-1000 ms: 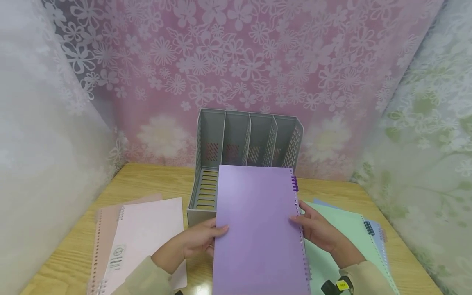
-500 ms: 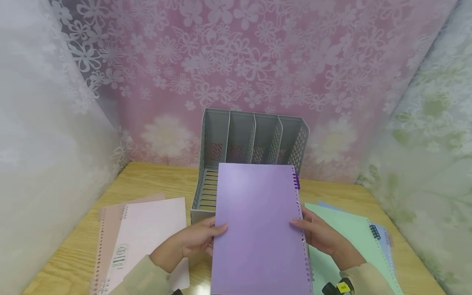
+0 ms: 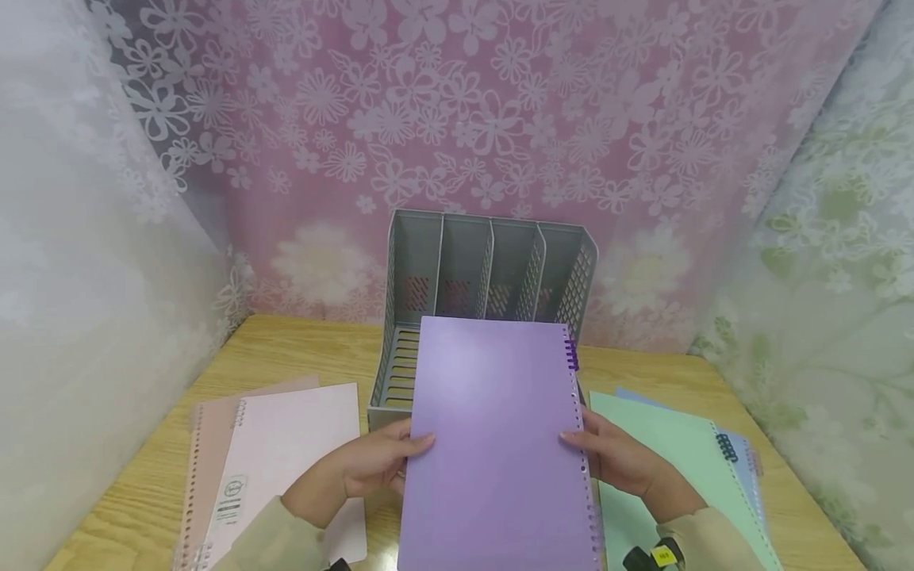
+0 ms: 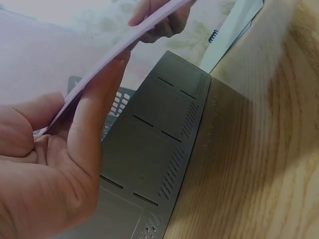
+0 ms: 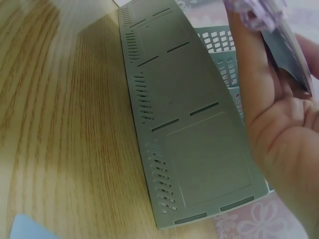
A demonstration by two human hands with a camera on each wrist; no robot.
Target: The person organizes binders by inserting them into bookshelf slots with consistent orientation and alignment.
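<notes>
Both hands hold a purple spiral notebook point(image 3: 500, 444) by its long sides, in front of the grey file organizer point(image 3: 464, 262). My left hand point(image 3: 371, 464) grips the left edge, thumb on the cover and fingers behind. On the right edge, beside the spiral binding, my right hand point(image 3: 621, 456) pinches it the same way. The left wrist view shows the notebook edge-on point(image 4: 107, 59), raised above the table beside the organizer's front wall point(image 4: 144, 134). The notebook hides the lower part of most of the organizer's compartments.
A pale pink notebook point(image 3: 307, 436) overlaps a darker pink one point(image 3: 207, 444) on the left of the wooden table point(image 3: 321, 341). To the right, a green notebook point(image 3: 664, 444) lies over a blue one point(image 3: 746, 460). A pink floral curtain point(image 3: 457, 103) hangs behind the organizer.
The notebook's lower end has swung slightly left in both hands, so it tilts a little more. The organizer and the notebooks on the table stay in place.
</notes>
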